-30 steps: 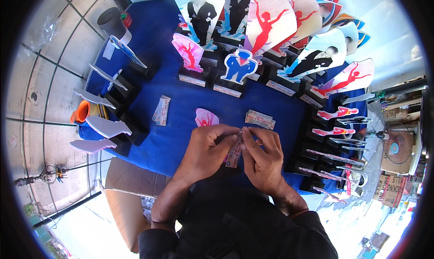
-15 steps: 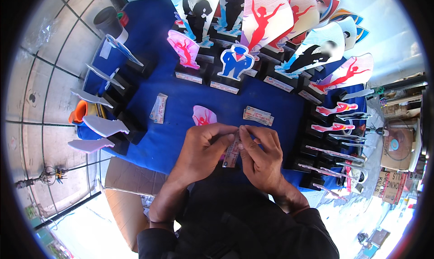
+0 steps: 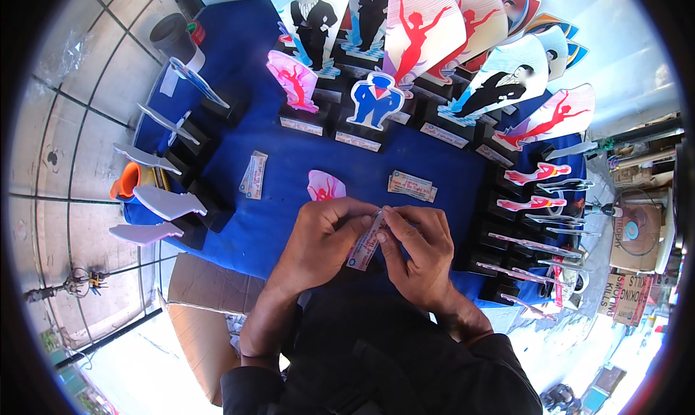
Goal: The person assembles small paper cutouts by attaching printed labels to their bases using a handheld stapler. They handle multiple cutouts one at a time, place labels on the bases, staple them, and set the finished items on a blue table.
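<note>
Both hands meet over the near part of the table, pinching the upper end of a narrow printed label strip (image 3: 366, 244). My left hand (image 3: 323, 235) is closed, with thumb and forefinger at the label's tip. Against the same end press the fingertips of my right hand (image 3: 420, 250), also closed. The strip hangs slanted between the hands, its lower end toward me. Just beyond my left hand is a pink trophy with a dancer figure (image 3: 326, 186); its lower part is hidden by the hands.
Loose label strips lie on the blue cloth (image 3: 289, 219): one set at left (image 3: 253, 176), a small pile at right (image 3: 412, 186). Figure trophies on black bases crowd the back (image 3: 377, 102), the left (image 3: 170, 201) and the right (image 3: 536, 203). An open cardboard box (image 3: 199, 328) stands below left.
The label has tilted from nearly upright to a clearer slant, its lower end swinging left, and more of its printed face shows. Both hands stay almost in place.
</note>
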{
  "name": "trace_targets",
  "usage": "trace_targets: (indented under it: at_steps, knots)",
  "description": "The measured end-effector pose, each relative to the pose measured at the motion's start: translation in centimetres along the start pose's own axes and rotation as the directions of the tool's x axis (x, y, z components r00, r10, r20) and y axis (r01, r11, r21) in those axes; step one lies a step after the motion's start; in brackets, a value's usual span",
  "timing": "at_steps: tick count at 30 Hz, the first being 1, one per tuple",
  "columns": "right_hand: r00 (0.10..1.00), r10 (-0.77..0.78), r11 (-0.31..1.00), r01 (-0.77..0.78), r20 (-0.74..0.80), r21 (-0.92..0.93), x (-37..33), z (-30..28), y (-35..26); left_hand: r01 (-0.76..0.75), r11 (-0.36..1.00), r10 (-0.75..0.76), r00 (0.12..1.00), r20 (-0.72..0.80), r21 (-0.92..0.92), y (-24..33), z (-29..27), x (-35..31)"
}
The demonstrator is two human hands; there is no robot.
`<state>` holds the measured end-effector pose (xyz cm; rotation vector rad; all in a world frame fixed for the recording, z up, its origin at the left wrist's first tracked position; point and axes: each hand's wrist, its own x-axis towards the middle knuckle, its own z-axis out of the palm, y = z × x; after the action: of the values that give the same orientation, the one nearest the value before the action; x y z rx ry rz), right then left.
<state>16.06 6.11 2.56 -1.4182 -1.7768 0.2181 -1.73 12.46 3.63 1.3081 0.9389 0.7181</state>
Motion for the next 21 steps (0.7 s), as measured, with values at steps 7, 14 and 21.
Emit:
trace_targets:
  at_steps: [7, 14, 21]
  knots:
    - [0.999, 0.009, 1.000, -0.008, 0.046, -0.021, -0.20, -0.39, -0.04, 0.020, 0.999, -0.021, 1.000, 0.008, 0.031, 0.86, 0.05, -0.26]
    - [0.998, -0.021, 0.998, 0.024, 0.062, -0.050, -0.61, -0.48, -0.03, 0.047, 0.999, -0.047, 0.999, 0.005, -0.010, 0.86, 0.18, -0.35]
    - [0.998, -0.016, 1.000, 0.017, 0.055, -0.015, -0.57, -0.47, -0.11, 0.048, 0.998, -0.047, 0.999, 0.005, -0.032, 0.81, 0.24, -0.55]
